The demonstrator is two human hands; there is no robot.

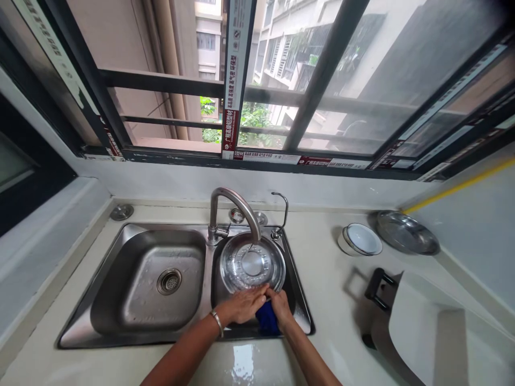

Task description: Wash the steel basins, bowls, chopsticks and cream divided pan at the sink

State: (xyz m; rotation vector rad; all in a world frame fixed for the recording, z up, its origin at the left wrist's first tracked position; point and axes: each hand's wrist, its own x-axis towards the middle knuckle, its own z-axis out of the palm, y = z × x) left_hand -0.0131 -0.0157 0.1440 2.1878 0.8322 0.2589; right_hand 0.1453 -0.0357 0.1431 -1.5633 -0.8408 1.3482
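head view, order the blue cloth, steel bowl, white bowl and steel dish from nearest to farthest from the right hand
From the right hand:

1. Blue cloth: in that hand, at the front of the sink
2. Steel bowl: in the right basin, ahead of the hand
3. White bowl: on the counter, right of the sink
4. Steel dish: on the counter, beyond the white bowl

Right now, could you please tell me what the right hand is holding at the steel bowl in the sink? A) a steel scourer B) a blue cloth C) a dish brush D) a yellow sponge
B: a blue cloth is bunched in the right hand, next to the left hand at the near edge of the stainless steel bowl.
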